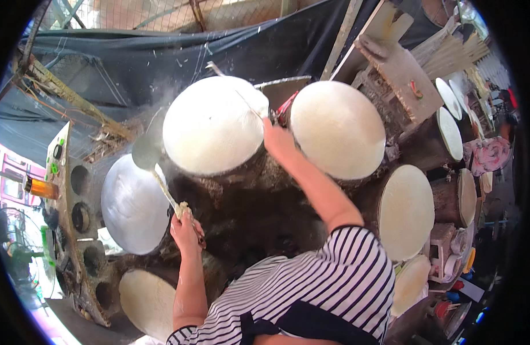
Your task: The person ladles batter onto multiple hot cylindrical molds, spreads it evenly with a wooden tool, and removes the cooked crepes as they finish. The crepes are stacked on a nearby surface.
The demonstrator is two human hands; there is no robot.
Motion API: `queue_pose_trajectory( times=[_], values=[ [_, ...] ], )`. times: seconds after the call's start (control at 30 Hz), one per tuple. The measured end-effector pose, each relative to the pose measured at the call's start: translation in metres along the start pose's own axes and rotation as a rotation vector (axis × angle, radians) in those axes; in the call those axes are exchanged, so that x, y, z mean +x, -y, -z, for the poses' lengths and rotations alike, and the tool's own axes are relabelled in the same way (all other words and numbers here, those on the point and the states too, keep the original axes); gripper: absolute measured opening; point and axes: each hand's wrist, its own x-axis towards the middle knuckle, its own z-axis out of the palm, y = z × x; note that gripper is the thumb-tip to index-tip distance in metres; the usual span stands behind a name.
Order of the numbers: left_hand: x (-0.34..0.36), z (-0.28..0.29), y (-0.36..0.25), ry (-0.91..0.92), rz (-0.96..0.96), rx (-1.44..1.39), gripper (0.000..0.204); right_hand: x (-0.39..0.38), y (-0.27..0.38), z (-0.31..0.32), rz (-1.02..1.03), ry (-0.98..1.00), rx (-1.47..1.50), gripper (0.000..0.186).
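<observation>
Stick (251, 106) should go softly at the white disc's edge (261, 99); our right hand (279, 142) grips it, left hand (186, 231) a ladle (145, 153).

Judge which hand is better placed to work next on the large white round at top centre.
Probably the right hand: it is at the right edge of the white round, its thin stick showing against the surface. The left hand is lower, beside the silver disc, gripping a long-handled paddle.
</observation>
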Motion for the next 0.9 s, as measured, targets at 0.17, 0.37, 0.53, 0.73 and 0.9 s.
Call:
queue_pose_trajectory(
  times=[0.17,0.37,0.53,0.73,0.9],
  values=[
    [0.012,-0.021,0.008,0.097,-0.006,-0.154,0.016,-0.018,0.002,-0.031,-0.261,0.193,0.168,0.038],
    [0.012,-0.036,0.003,0.190,-0.004,-0.105,0.015,-0.030,0.003,-0.023,-0.317,0.160,0.140,0.042],
    [0.006,-0.045,-0.001,0.207,0.004,-0.142,0.014,-0.029,-0.009,-0.024,-0.309,0.089,0.110,0.044],
    [0.011,-0.048,0.006,0.224,-0.013,-0.075,0.016,-0.008,0.003,-0.024,-0.078,0.235,0.115,0.041],
    [0.012,-0.044,0.007,0.215,-0.009,-0.125,0.014,-0.038,-0.002,-0.002,-0.265,0.141,0.159,0.049]
  ],
)
